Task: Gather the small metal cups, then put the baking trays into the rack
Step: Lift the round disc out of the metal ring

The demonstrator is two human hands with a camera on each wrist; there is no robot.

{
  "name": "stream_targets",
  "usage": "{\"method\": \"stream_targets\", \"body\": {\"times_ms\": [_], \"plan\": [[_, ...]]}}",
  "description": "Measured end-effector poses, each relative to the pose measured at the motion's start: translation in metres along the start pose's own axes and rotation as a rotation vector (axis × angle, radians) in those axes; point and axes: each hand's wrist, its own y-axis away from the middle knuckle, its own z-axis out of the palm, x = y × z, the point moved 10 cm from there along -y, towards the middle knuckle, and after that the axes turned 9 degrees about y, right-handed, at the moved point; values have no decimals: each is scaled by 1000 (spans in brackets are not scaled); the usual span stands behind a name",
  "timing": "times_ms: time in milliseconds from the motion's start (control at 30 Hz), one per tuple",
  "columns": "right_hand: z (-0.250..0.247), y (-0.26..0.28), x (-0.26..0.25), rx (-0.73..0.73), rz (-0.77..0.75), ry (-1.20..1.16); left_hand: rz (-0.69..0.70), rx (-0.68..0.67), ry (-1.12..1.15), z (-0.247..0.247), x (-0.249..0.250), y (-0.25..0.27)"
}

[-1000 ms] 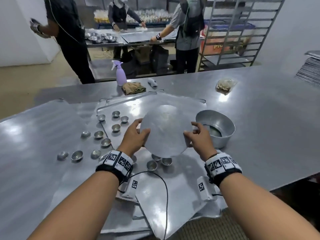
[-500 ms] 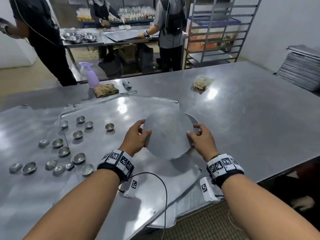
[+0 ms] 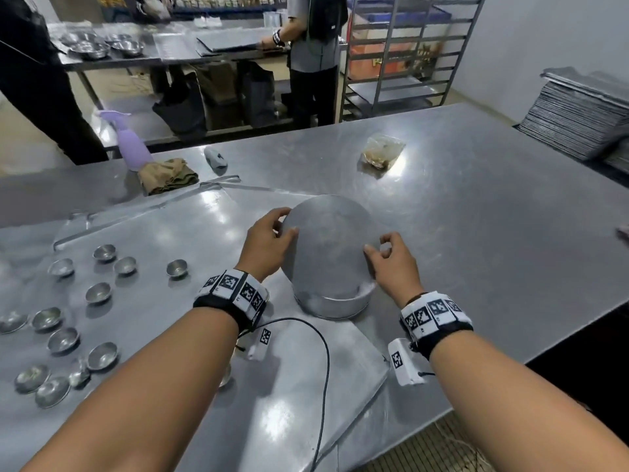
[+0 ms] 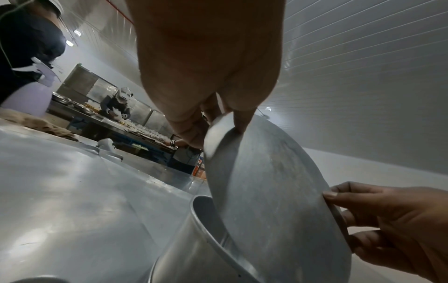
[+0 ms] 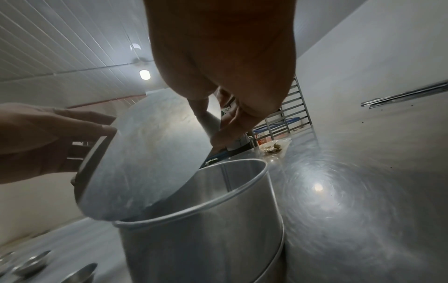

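A round flat metal disc (image 3: 328, 240) is held tilted over a round metal pan (image 3: 332, 303), its lower edge dipping inside the pan's rim (image 5: 194, 208). My left hand (image 3: 272, 240) pinches the disc's left edge, thumb on top (image 4: 240, 122). My right hand (image 3: 388, 257) holds the right edge with its fingertips (image 5: 223, 132). Several small metal cups (image 3: 98, 291) lie scattered on flat baking trays (image 3: 190, 267) to the left. A tall tray rack (image 3: 401, 52) stands beyond the table.
A purple spray bottle (image 3: 131, 144), a folded brown cloth (image 3: 168, 175) and a plastic bag (image 3: 381, 151) lie at the table's far side. A stack of trays (image 3: 578, 120) sits at the right. People work at a back table (image 3: 163, 46). A cable (image 3: 323, 369) trails from my left wrist.
Both hands carried the disc to the right and lowered it over the round pan, which it now dips into. The view has swung right, leaving the cups further left.
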Motion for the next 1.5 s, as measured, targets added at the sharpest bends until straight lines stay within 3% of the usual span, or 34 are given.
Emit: {"method": "stream_targets", "body": {"times_ms": [200,367,467,567,667,900,1033,1133,1200,1300,1500], "plan": [[8,-23,21,-21,35,97,12,-40,-38,26,-19,-20],[18,-47,44,-96,75,273,-57,-80,-162,52,-44,-22],[31,-64,47,-170,8,353,-119,-64,-274,59,-60,-22],[37,-79,44,-193,-82,307,-193,-4,-416,59,-73,-20],[45,-85,50,-311,-138,244,-308,10,-474,64,-81,-4],[73,-105,49,-576,-273,272,-552,199,-376,64,-80,55],[87,-119,33,-675,-339,294,-807,184,-183,72,-99,82],[96,-126,28,-738,-364,315,-920,61,-38,91,-98,91],[99,-133,29,-750,-361,327,-922,20,-52,94,-95,88],[87,-151,40,-732,-318,342,-817,4,-147,98,-84,66],[47,-199,109,-641,-48,195,-568,206,-54,138,-62,1]]}}
